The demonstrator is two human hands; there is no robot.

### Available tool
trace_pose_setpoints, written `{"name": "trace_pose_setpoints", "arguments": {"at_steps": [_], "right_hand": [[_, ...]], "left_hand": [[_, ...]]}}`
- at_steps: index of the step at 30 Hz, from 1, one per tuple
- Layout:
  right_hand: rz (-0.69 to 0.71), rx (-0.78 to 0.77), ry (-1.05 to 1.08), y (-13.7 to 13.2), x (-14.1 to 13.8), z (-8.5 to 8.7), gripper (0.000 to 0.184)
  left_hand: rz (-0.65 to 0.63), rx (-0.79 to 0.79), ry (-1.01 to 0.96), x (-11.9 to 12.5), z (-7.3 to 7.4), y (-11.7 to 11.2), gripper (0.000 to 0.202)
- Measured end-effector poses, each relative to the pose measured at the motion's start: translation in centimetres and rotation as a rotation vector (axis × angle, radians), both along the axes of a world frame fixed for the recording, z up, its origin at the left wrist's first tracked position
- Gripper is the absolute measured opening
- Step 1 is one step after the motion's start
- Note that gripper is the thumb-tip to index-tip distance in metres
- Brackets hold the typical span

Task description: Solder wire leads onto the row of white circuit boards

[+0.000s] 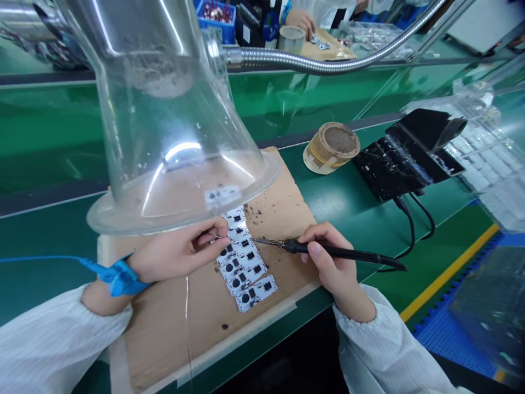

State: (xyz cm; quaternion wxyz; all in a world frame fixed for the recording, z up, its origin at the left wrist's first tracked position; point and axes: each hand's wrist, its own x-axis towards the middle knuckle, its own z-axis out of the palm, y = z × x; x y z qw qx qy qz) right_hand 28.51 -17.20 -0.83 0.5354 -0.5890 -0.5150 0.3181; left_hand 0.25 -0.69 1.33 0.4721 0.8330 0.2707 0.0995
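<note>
A row of white circuit boards (241, 262) with black components lies on a brown cardboard mat (164, 328), which is taped to the bench. My left hand (176, 251) pinches a thin wire, probably solder (215, 236), whose end reaches the top of the row. My right hand (328, 262) grips a black-handled soldering iron (328, 249) like a pen. Its metal tip points left, just above the boards and close to the wire's end. Whether the tip touches a board is hard to tell. A blue anti-static strap (121, 276) circles my left wrist.
A clear flared fume hood (176, 120) on a metal hose (307, 63) hangs over the mat. To the right stand a worn tape roll (331, 146), a black iron stand (404, 156) with cables, and clear plastic trays (488, 148). A co-worker's hand (301, 22) works at the far bench.
</note>
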Motion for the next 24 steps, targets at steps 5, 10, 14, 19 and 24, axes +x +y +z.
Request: {"name": "trace_pose_setpoints", "arguments": {"at_steps": [5, 10, 14, 19, 24], "right_hand": [[0.007, 0.002, 0.014, -0.02, 0.02, -0.16, 0.023], [-0.023, 0.025, 0.123, -0.12, 0.00, -0.62, 0.018], [0.000, 0.016, 0.095, 0.04, -0.15, -0.24, 0.018], [0.013, 0.018, 0.036, 0.29, -0.31, 0.17, 0.020], [0.028, 0.018, 0.018, 0.37, -0.25, 0.16, 0.020]], "left_hand": [[0.001, 0.004, 0.017, -0.04, -0.39, 0.00, 0.021], [0.044, 0.030, -0.024, 0.20, -0.26, -0.06, 0.023], [0.037, 0.073, -0.057, 0.13, -0.29, -0.02, 0.020], [0.020, 0.088, -0.060, 0.15, -0.43, 0.09, 0.021], [0.014, 0.099, -0.024, 0.40, -0.41, 0.09, 0.021]]}}
